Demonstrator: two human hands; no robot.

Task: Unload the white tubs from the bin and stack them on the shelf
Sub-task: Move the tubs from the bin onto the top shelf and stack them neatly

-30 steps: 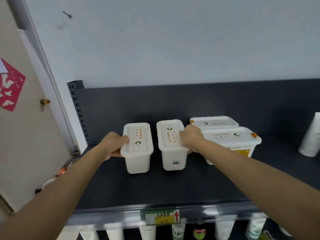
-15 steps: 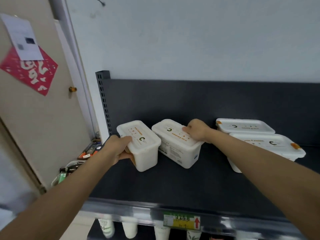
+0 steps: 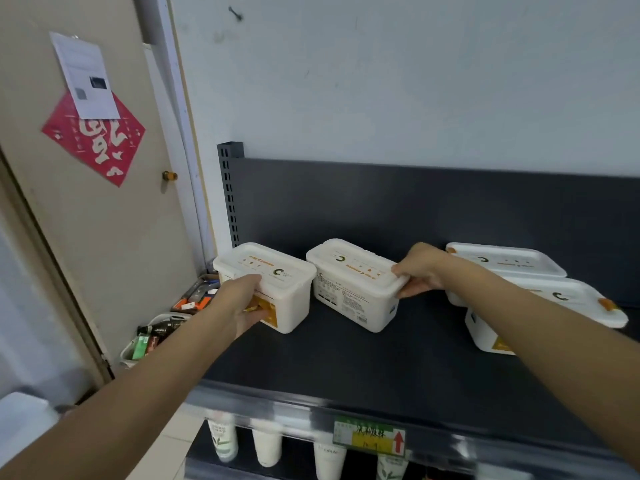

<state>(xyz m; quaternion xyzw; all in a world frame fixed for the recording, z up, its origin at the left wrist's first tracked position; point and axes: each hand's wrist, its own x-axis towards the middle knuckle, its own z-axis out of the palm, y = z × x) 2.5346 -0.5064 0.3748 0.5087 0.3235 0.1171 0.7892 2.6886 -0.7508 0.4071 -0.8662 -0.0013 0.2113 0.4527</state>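
Observation:
Two small white lidded tubs stand side by side on the dark shelf (image 3: 363,368). My left hand (image 3: 242,303) grips the near side of the left tub (image 3: 277,282), which sits close to the shelf's left end. My right hand (image 3: 420,268) holds the far right corner of the right tub (image 3: 353,285), which lies turned at an angle. Farther right, two wide flat white tubs sit one behind the other, the nearer one (image 3: 561,306) with an orange tab and the farther one (image 3: 505,261) against the back panel. The bin is out of view.
A perforated upright (image 3: 229,192) and a dark back panel close off the shelf's left and rear. A door (image 3: 86,209) with a red paper cutting is at the left, with baskets of clutter (image 3: 156,336) on the floor. White bottles (image 3: 266,445) stand on the lower shelf.
Both hands have slid the two small tubs leftward along the shelf, away from the wide tubs. The right tub has turned to an angle. The camera has swung left.

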